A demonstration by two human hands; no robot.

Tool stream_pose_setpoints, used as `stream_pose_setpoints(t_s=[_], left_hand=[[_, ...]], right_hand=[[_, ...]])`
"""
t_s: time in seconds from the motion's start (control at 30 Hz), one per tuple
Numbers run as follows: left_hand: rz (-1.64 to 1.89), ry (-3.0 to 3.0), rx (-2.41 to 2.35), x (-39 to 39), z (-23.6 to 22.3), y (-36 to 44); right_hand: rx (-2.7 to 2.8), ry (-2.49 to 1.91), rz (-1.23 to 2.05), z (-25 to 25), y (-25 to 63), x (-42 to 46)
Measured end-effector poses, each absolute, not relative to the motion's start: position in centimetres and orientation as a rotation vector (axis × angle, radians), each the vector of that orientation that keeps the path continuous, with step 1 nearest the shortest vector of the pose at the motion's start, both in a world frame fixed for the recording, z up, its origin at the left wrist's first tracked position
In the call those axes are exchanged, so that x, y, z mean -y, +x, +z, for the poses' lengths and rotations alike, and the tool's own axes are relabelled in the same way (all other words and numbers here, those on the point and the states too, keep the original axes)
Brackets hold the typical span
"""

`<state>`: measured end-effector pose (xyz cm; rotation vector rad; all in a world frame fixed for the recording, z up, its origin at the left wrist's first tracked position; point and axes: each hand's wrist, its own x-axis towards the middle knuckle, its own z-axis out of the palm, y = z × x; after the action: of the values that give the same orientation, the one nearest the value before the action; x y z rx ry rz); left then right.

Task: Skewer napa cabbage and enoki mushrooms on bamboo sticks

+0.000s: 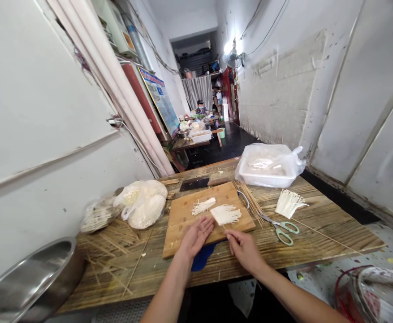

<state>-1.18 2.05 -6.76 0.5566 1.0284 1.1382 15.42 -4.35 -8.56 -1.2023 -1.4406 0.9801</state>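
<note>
Two bunches of white enoki mushrooms lie on a wooden cutting board (179, 224): a wide fanned enoki bunch (226, 215) and a smaller loose enoki bunch (203, 205). My left hand (196, 235) rests at the board's near edge, palm turned up and fingers extended, close beside the wide bunch. With thumb and fingertips, my right hand (245, 251) pinches a thin bamboo skewer (224, 228); its tip meets the base of the wide bunch. Right of the board, a skewered enoki fan (289, 203) lies on the table. Green-handled scissors (285, 229) are nearer to my right hand.
Bamboo skewers (252, 202) lie beside the board, more skewers (112, 244) at left. Bagged mushrooms (145, 202) and a steel basin (31, 278) stand left. A bagged white tray (268, 166) sits back right. A bucket (377, 294) is below right; a person (201, 109) sits far back.
</note>
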Motion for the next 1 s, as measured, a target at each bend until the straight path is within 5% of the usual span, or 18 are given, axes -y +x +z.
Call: stream_pose_setpoints(t_s=[0.33,0.7,1.0], left_hand=[[1.383,1.122,-1.447,-3.1,-8.5,-4.4],[1.262,1.620,-1.797,-3.3,-11.7,-5.2],[1.173,1.685,-1.815,-2.9,-10.9,-5.4]], right_hand=[[1.057,-0.991,1.462,-1.4,26.8,3.9],[1.649,-1.670,0.326,-6.3,28.4,0.9],[1.909,-1.923,0.219,-8.1,25.0,-1.1]])
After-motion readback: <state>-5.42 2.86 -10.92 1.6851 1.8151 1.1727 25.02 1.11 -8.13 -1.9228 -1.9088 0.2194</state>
